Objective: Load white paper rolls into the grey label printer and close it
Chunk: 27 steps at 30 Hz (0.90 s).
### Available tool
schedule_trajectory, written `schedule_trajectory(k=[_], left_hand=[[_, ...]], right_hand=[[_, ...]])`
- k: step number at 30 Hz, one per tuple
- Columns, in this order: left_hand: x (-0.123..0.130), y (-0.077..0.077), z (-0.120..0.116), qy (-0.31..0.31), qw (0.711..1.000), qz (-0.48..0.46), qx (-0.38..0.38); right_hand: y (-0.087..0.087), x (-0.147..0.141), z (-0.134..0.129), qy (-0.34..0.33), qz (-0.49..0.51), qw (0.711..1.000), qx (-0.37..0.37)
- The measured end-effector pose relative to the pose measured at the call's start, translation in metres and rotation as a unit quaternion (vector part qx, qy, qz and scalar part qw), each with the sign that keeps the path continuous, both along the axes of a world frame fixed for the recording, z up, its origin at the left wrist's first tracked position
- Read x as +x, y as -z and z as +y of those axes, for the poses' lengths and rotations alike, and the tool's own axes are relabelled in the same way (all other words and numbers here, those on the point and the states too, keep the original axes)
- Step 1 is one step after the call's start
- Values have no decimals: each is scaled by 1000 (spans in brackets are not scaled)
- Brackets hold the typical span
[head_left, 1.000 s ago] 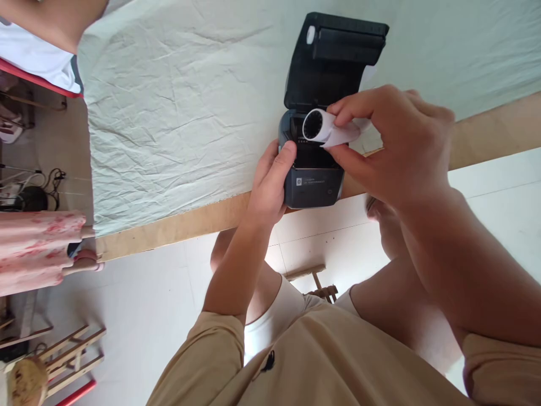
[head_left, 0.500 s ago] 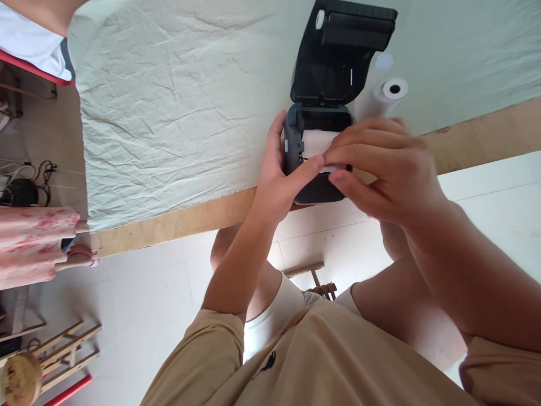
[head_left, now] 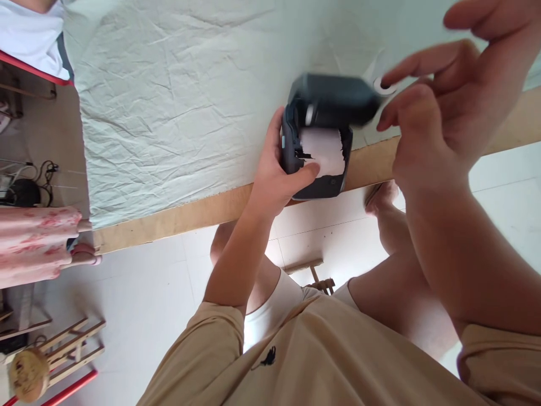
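Observation:
A small black portable printer [head_left: 327, 187] stands at the front edge of the cloth-covered table. My left hand [head_left: 274, 183] grips its left side, the thumb lying on the white paper [head_left: 324, 148] that comes out over the front. The paper's end looks ragged. Above it, the printer's lid [head_left: 336, 98] is partly lowered and blurred by motion. To the right of the lid is my right hand [head_left: 452, 113], fingers apart and holding nothing; I cannot tell whether a fingertip touches the lid. Behind those fingers, a white paper roll [head_left: 379, 86] is mostly hidden.
A pale green wrinkled cloth [head_left: 177, 107] covers the table, leaving a bare wooden edge [head_left: 190, 220] in front. Another person's white sleeve [head_left: 31, 42] shows at the upper left. Wooden stools [head_left: 29, 372] and a pink floral cloth [head_left: 38, 242] are at the left.
The lid has swung down from upright toward the printer. My right hand has left the paper and moved up and right, its fingers spreading. My left hand keeps its grip.

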<state>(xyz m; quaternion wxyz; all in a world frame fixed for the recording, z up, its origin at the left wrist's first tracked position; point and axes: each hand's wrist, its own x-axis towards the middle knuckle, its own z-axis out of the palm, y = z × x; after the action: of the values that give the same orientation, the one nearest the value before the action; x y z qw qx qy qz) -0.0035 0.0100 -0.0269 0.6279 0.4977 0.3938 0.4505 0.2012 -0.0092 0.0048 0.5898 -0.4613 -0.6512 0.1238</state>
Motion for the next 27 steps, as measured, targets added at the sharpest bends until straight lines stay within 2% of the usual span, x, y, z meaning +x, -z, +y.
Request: schedule_trajectory(k=[3,6,9,12,15,21,27], left_hand=[[-2,3,0,9,1000,-12,8],[-2,0,-3,12,999,-44,24],[2,-9,-7,-6,998,-48,-27],[5,-16,-10,2,996,-63,-57],[6,-17,-11,-4,995,-93,-42],[7,-18,-11,-11,993,-107,-51],[12,-13,-10,-27,991,-131,-20]], right_hand=[[11,-9,0,1,67,998,10],[26,-8,-1,-10,34,997,-62],[40,0,2,-57,-11,990,-131],[48,6,6,-95,-8,980,-173],[44,6,8,-109,3,974,-198],[21,-1,4,-91,13,965,-247],[21,0,8,-103,39,960,-257]])
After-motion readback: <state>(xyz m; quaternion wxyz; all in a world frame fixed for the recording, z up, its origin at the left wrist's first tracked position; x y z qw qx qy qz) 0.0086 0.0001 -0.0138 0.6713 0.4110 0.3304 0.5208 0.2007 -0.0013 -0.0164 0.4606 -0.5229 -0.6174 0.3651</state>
